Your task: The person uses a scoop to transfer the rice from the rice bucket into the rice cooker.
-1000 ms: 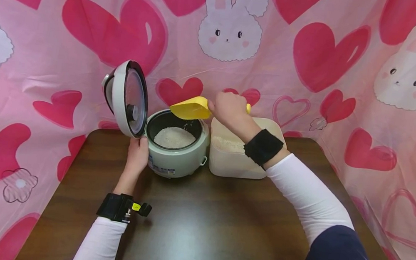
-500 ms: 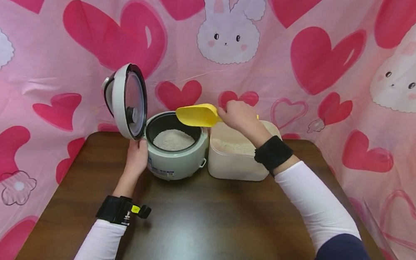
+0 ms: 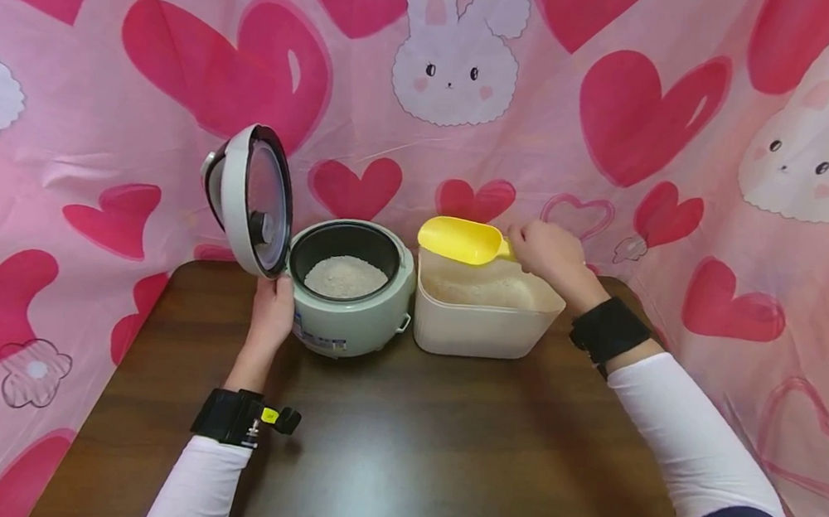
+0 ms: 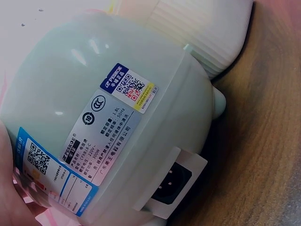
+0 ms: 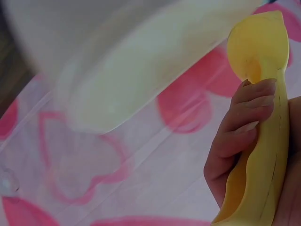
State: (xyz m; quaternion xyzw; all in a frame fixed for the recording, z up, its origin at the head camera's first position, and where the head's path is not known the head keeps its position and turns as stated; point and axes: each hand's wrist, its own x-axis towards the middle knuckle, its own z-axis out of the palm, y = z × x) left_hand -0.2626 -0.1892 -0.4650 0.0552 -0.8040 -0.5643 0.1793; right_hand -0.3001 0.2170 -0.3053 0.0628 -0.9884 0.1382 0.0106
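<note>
The yellow plastic scoop (image 3: 461,240) looks light and rigid, a smooth moulded piece that could slip in a loose hold, and its handle is the natural place to take it: the bowl end has to stay free, and when it is loaded the weight would sit out front and tip it unless the handle is held firmly. The right hand (image 3: 550,251) holds it exactly there, fingers (image 5: 249,113) curled round the handle with the thumb side hidden, so the grip is closed on the scoop. Taking the rice cooker (image 3: 352,286) as landmark, the scoop hangs to its right, above the back rim of the white rice container (image 3: 482,332), which stands just beside the cooker on the dark wooden table (image 3: 403,457); the bowl points toward the cooker, mouth up, and whether it holds any grain cannot be told. The cooker itself looks heavier, with a smooth, rounded, pale green shell (image 4: 94,94) that gives little to grab, so it is best steadied low on its side. The left hand (image 3: 272,311) rests against the cooker's left side, under the raised lid (image 3: 251,197); its palm meets the shell, but how far its fingers wrap is not visible. 1 layer of white rice (image 3: 347,277) lies in the cooker's dark pot.
</note>
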